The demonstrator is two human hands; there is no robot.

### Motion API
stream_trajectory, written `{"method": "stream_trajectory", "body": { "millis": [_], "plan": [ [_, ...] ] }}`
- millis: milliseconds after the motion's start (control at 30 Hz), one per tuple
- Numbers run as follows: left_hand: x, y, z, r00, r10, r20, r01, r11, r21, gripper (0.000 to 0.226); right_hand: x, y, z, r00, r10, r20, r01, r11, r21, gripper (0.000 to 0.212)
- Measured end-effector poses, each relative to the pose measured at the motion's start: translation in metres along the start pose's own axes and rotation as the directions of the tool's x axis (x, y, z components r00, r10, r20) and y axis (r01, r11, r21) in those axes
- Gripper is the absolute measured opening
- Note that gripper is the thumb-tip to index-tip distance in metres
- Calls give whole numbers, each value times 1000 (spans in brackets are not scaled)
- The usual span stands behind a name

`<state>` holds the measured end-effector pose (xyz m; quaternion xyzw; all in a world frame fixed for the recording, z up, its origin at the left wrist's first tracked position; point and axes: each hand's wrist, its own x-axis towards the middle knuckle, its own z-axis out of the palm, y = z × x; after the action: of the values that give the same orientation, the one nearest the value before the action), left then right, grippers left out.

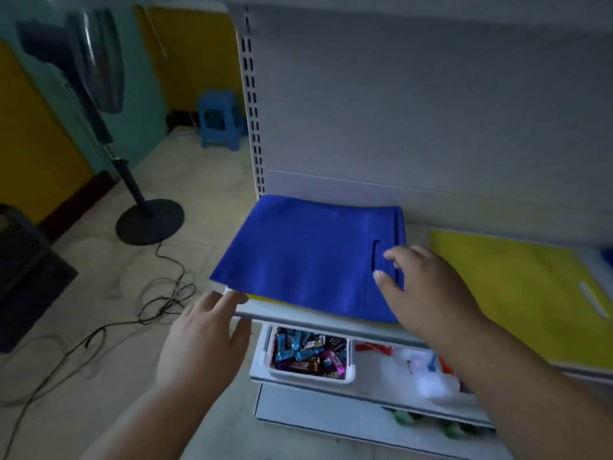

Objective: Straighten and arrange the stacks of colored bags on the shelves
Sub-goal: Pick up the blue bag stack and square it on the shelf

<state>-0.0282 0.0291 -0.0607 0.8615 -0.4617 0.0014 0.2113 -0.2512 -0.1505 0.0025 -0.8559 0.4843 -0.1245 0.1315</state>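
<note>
**Shelf inspection: blue bag stack, both hands at its edges**

Far left, on the tiled floor, a pedestal fan stands with a black cable coiled beside its base. A blue stool sits further back against the yellow wall.

My left hand reaches to the front left corner of the white shelf. Its fingers are straight and relaxed, the tips touching the shelf lip just below the corner of the bags; it holds nothing.

The blue bag stack lies flat on the left end of this shelf, against the slotted upright. The top bag is a deep, even blue with a slot-shaped cut-out handle near its right edge. It sits slightly askew, its front left corner overhanging the lip. A thin yellow edge shows under it along the front.

My right hand grips the right edge of the blue stack at the handle, thumb on top and fingers curled at the edge.

Further right, well apart, a yellow bag stack lies flat on the same shelf.

Below, a white tray holds wrapped candies.
</note>
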Motion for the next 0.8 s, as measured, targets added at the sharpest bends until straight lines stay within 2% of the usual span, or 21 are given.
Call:
{"method": "stream_trajectory", "body": {
  "millis": [100, 200, 333, 367, 433, 500, 567, 600, 633, 700, 800],
  "plan": [
    [26, -27, -4, 999, 51, 0, -51, 999, -5, 28, -5, -11, 16, 996, 91, 18, -90, 995, -43, 36],
    [47, -41, -7, 998, -28, 63, 30, 999, -23, 38, -8, -18, 29, 973, 218, 77, -206, 969, -133, 43],
    [78, -40, -5, 986, -19, 165, 31, 997, -76, 31, -6, -26, 41, 937, 333, 109, -305, 928, -216, 54],
    [83, -39, -5, 986, -22, 164, 38, 995, -95, 30, -5, -30, 42, 926, 364, 104, -344, 923, -171, 57],
    [88, -40, -8, 989, -38, 141, 58, 988, -144, 27, -4, -34, 43, 881, 462, 104, -470, 881, 59, 61],
    [91, -43, -12, 983, -59, 175, 96, 973, -210, 24, -3, -36, 45, 818, 557, 141, -566, 740, 364, 58],
    [93, -47, -14, 963, -72, 259, 138, 960, -245, 24, 0, -35, 50, 780, 591, 205, -577, 553, 602, 48],
    [93, -49, -15, 945, -85, 317, 176, 946, -272, 25, 1, -34, 53, 773, 591, 230, -567, 481, 669, 48],
    [94, -51, -15, 922, -100, 373, 230, 919, -321, 27, 3, -34, 54, 780, 580, 235, -551, 457, 699, 51],
    [95, -55, -17, 888, -134, 439, 324, 860, -393, 31, 0, -38, 52, 826, 527, 200, -508, 542, 669, 61],
    [97, -53, -22, 896, -141, 421, 327, 849, -414, 32, -11, -42, 40, 919, 375, 124, -390, 813, 432, 75]
  ]
}}
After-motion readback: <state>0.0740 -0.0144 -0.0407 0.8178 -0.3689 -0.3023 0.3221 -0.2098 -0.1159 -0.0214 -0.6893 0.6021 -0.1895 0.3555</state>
